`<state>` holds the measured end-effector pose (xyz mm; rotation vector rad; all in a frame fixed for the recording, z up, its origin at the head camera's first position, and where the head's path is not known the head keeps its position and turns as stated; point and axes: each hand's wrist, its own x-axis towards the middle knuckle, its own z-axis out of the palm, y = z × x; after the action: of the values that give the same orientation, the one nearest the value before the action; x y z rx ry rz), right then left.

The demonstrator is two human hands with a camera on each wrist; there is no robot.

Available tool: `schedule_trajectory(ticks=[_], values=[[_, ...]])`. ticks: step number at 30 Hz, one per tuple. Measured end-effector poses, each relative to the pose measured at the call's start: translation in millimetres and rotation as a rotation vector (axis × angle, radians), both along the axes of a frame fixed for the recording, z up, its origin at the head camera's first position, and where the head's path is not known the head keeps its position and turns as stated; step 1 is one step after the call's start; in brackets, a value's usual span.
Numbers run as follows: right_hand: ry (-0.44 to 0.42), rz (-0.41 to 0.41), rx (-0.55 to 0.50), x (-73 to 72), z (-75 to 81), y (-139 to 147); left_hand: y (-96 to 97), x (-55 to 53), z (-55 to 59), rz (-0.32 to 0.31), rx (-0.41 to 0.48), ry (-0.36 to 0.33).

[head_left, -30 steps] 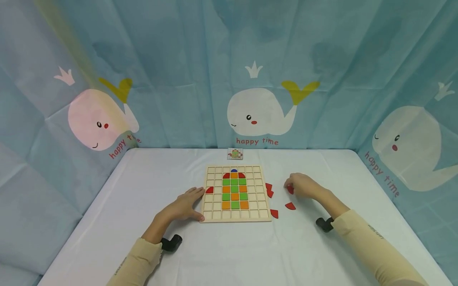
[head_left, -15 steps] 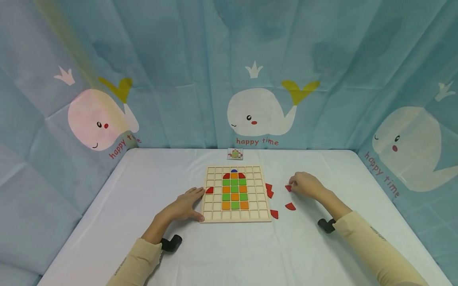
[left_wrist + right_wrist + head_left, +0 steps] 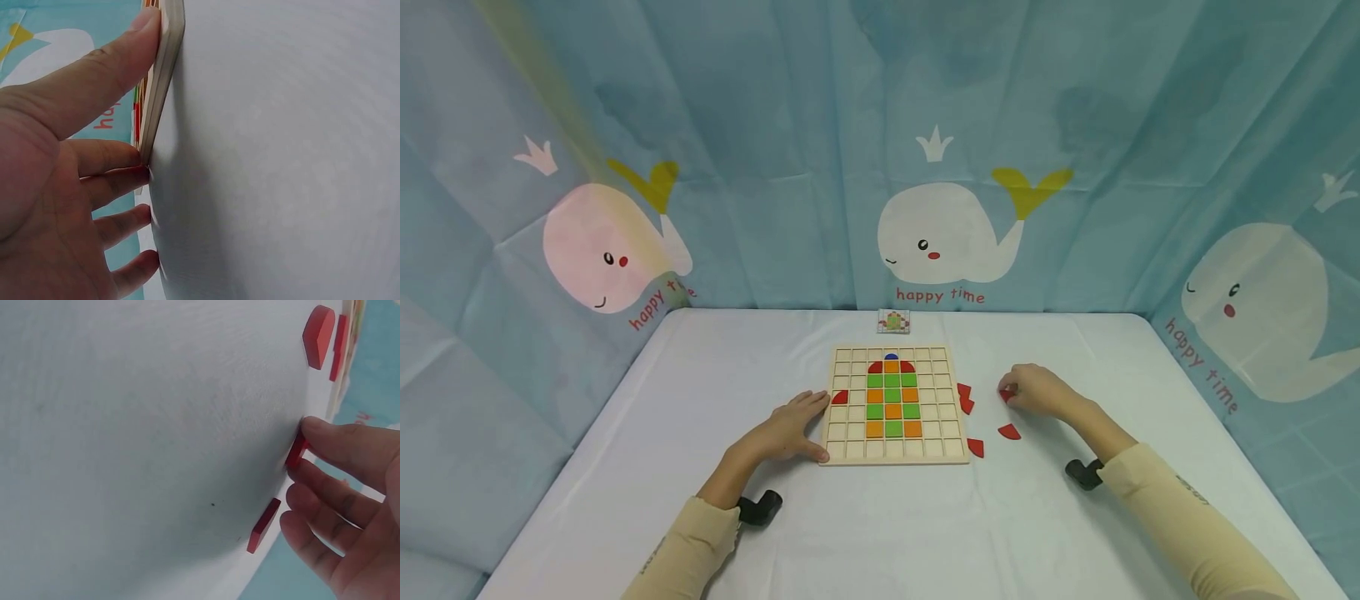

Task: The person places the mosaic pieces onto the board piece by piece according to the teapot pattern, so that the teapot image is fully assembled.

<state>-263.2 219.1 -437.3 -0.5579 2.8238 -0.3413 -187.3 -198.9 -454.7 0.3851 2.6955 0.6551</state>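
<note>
Wooden grid board (image 3: 931, 412) lies flat on the white tablecloth (image 3: 880, 525), between the person's hands, with green and orange square tiles (image 3: 892, 396) filling its middle cells. The left hand (image 3: 786, 429) has its fingers extended, thumb and at least one fingertip touching the board's left edge; a light brace should do, since harder pressure could slide it. Right of the board, the right hand (image 3: 1039, 390) pinches a red quarter-circle tile (image 3: 296, 452) between thumb and index finger. A small pattern card (image 3: 893, 322) lies beyond the board's far edge. The pinched tile looks thin, so lifting it level by opposite edges seems best, without nudging another red tile (image 3: 264, 526) just beside the fingers.
</note>
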Motion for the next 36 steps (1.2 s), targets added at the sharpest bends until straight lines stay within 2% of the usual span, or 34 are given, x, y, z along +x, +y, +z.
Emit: schedule_trajectory(ticks=[23, 31, 36], values=[[-0.001, -0.021, -0.006, -0.3, -3.3, -1.4, 0.7, -0.1, 0.6, 0.008, -0.017, -0.003], [-0.006, -0.039, -0.028, 0.4, -3.8, -3.4, 1.8, 0.3, 0.8, 0.011, -0.012, 0.001], [0.009, -0.019, -0.057, -0.3, -2.9, -7.9, 2.6, 0.7, 1.1, 0.015, -0.001, 0.005]])
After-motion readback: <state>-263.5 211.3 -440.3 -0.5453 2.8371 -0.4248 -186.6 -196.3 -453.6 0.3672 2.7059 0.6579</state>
